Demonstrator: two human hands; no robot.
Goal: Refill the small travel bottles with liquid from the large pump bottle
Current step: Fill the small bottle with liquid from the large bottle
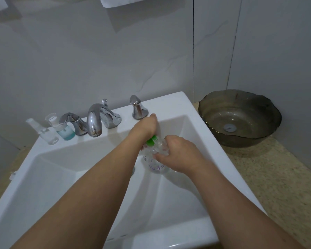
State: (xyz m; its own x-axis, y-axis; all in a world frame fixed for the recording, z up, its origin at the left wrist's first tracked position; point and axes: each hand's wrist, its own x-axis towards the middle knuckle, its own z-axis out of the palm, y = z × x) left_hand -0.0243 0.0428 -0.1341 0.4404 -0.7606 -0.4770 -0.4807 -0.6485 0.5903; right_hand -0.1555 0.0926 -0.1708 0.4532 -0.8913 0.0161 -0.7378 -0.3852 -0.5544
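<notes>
A large clear pump bottle (155,164) with a green pump head (151,141) and purple print stands inside the white sink (171,103), toward its right side. My right hand (178,153) grips the bottle's shoulder from the right. My left hand (145,128) is curled over the green pump top from the left; its fingers are hidden behind the bottle. On the sink ledge at the far left stand three small travel bottles: a clear spray bottle (34,125), a clear bottle (50,137), and one with teal liquid (65,132).
A chrome faucet (95,121) with two handles (72,121) (138,108) lines the sink's back ledge. A dark glass bowl (241,117) sits on the speckled counter (276,186) at the right. Grey tiled wall behind; a towel edge hangs at the top.
</notes>
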